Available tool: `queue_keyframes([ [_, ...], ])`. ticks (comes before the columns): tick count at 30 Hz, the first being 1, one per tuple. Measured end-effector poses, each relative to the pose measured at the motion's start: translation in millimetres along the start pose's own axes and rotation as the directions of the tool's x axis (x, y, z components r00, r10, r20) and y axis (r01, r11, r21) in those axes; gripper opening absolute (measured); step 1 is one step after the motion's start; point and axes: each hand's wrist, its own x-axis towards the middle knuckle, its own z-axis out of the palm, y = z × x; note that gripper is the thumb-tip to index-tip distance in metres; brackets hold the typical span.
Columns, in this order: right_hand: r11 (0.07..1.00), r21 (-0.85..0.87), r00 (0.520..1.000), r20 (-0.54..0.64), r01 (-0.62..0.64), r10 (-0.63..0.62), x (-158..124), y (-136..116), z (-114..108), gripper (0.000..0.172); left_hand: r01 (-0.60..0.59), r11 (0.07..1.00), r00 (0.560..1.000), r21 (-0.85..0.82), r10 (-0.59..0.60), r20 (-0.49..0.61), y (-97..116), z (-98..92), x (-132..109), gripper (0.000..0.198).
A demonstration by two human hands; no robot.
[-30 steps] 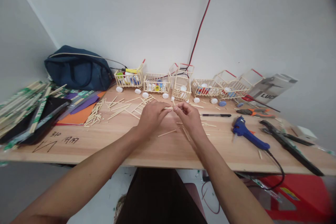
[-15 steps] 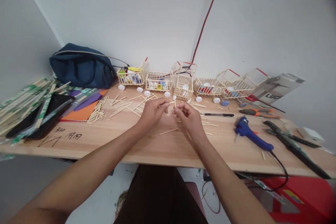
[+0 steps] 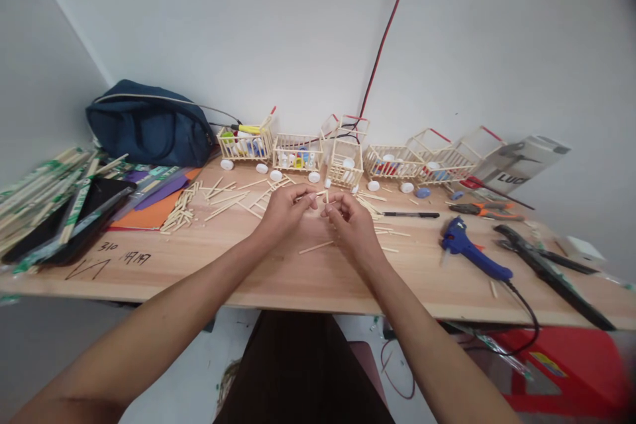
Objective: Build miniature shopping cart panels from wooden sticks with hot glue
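Near the middle of the wooden table, my left hand pinches a short pale stick between thumb and fingers. Close on its right, my right hand is closed on another small stick, held roughly upright. The two sticks meet or nearly meet between the fingertips; whether they touch is too small to tell. A loose stick lies on the table below the hands. Behind my left hand lie ladder-like stick pieces. Just beyond my hands stands a small stick cart with white wheels.
More small carts line the wall. To the left are a blue bag, piled sticks and packaged chopsticks. Rightward lie a pen, a blue glue gun with its cord, orange-handled pliers and a black cutter.
The whole view has shifted slightly, so table items appear a little further left. Both hands keep their pinch, with the sticks still between them.
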Motion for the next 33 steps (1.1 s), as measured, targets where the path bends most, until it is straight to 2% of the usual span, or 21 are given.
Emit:
queue_keyframes([
  [4,0.999,-0.043,1.0,0.0,0.027,-0.027,0,1,-1,0.021,0.014,1.0,1.0,0.005,-0.014,-0.01,-1,-0.4,1,0.017],
  [8,0.999,-0.038,1.0,0.006,0.031,-0.031,0,1,-2,0.017,0.005,0.999,1.0,0.046,-0.004,-0.015,-1,-2.7,1,0.018],
  [18,0.998,-0.024,0.998,0.011,0.059,-0.059,0,4,1,0.012,-0.009,0.998,0.997,0.055,0.005,0.077,-7,2.1,0,0.016],
  [29,0.994,-0.08,0.996,0.062,0.07,-0.065,1,7,1,0.013,-0.074,0.98,0.995,0.183,0.06,0.077,2,-0.4,-1,0.019],
  [33,0.994,-0.077,0.993,0.094,0.08,-0.072,0,10,1,0.012,-0.046,0.979,0.997,0.199,0.032,0.074,4,-0.2,-2,0.019],
])
